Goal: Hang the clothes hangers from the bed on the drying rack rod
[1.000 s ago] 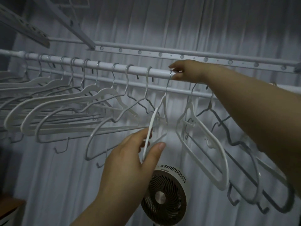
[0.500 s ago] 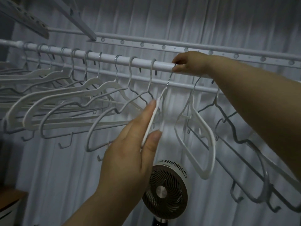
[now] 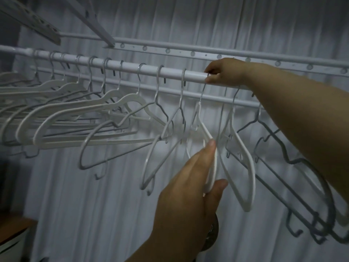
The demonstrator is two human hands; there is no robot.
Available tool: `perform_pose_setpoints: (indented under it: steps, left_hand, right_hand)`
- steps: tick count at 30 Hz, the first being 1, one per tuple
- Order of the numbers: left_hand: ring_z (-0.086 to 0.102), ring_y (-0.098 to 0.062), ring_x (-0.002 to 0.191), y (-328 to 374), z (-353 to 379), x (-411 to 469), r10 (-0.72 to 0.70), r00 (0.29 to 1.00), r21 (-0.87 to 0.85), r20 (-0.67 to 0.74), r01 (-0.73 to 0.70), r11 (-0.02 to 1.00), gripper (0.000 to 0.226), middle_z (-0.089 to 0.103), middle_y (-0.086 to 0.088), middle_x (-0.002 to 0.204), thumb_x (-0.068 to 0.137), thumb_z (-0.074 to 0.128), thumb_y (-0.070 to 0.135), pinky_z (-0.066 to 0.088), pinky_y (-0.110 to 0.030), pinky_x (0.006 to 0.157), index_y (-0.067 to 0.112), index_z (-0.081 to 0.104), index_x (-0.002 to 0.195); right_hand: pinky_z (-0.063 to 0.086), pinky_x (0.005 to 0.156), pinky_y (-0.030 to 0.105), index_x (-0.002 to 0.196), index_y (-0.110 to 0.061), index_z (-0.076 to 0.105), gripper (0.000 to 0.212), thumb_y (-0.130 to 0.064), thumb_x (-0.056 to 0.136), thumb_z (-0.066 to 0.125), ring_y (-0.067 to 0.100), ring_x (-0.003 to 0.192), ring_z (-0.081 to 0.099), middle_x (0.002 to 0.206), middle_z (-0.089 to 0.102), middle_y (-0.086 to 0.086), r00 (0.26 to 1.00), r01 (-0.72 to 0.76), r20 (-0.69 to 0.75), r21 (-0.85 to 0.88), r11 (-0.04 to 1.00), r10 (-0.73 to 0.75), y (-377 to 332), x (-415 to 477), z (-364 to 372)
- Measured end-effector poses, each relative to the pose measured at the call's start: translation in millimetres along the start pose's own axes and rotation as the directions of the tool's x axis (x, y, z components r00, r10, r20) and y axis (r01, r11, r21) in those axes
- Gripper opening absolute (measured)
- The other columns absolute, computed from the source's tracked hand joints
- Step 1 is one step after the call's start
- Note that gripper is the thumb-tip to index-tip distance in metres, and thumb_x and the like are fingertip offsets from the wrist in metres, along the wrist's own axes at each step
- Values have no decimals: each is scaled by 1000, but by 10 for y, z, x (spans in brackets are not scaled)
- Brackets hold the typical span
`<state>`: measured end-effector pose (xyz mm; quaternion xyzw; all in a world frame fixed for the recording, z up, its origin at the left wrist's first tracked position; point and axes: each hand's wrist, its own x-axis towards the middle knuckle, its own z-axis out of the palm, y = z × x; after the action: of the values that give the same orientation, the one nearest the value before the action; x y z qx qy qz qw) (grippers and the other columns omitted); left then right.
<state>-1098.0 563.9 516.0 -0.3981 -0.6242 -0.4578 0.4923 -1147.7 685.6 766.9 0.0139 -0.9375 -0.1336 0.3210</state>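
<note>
Head cam: I see my left hand (image 3: pixel 190 188) pinching the white hanger (image 3: pixel 203 129) low on its frame betw thumb and fingers. My right hand (image 3: pixel 224 72) is up at the rod (image 3: pixel 132 68), fingertips closed on that hanger's metal hook (image 3: pixel 203 89), right at the rod. Other hangers (image 3: pixel 75 120) hang along the rod on both sides.

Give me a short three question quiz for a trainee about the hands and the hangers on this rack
1. True or false: the right hand is up at the drying rack rod.
2. What does the left hand hold?
A. a wire hook
B. the white hanger body
C. the curtain
3. Fill in: the right grip pinches the white hanger's metal ____.

Key:
1. true
2. B
3. hook
</note>
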Motion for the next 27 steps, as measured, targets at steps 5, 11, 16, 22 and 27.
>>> perform_pose_setpoints:
  steps: [5, 11, 16, 22, 27]
  left_hand:
    - [33, 4, 124, 29, 19, -20, -34, 999, -56, 26, 36, 998, 50, 29, 29, 135, 89, 21, 60, 12, 14, 90, 42, 24, 135]
    - [32, 14, 120, 57, -143, -76, -108, 993, -25, 49, 109, 994, 61, 36, 38, 123, 74, 23, 78, 7, 15, 90, 54, 15, 130]
    - [24, 33, 110, 124, -351, -131, -128, 989, 26, 71, 126, 992, 68, 35, 49, 110, 67, 22, 85, 11, 15, 89, 56, 20, 128]
    - [53, 5, 92, 161, -659, -110, 65, 990, 199, -128, -39, 979, 25, 58, 22, 96, 90, 39, 50, 33, 2, 85, 31, 54, 96]
    - [53, 1, 83, 27, -986, -23, 58, 979, 242, -195, -9, 970, 14, 56, 14, 96, 82, 49, 28, 36, -4, 79, 25, 62, 82]
  right_hand:
    - [35, 99, 35, 129, -14, 48, 40, -32, 93, 48, 28, 121, 44, 133, 49, 9, 1000, -6, 2, -3, 1000, 6, -26, 8, 7]
    - [36, 99, 36, 129, -13, 48, 41, -31, 92, 50, 29, 121, 46, 132, 50, 11, 1000, 0, -18, 17, 1000, 0, -81, -12, 2]
    - [33, 103, 34, 135, -13, 42, 47, -29, 92, 51, 28, 125, 44, 138, 48, 9, 1000, 8, -24, 72, 997, -6, -121, -54, -8]
    - [35, 101, 32, 135, -14, 43, 48, -29, 91, 54, 26, 123, 48, 135, 53, 6, 994, 52, -103, 127, 991, -39, -198, -110, -98]
    - [37, 98, 32, 129, -12, 50, 42, -26, 90, 55, 27, 119, 50, 131, 55, 9, 983, 101, -168, 122, 987, -80, -367, -208, -245]
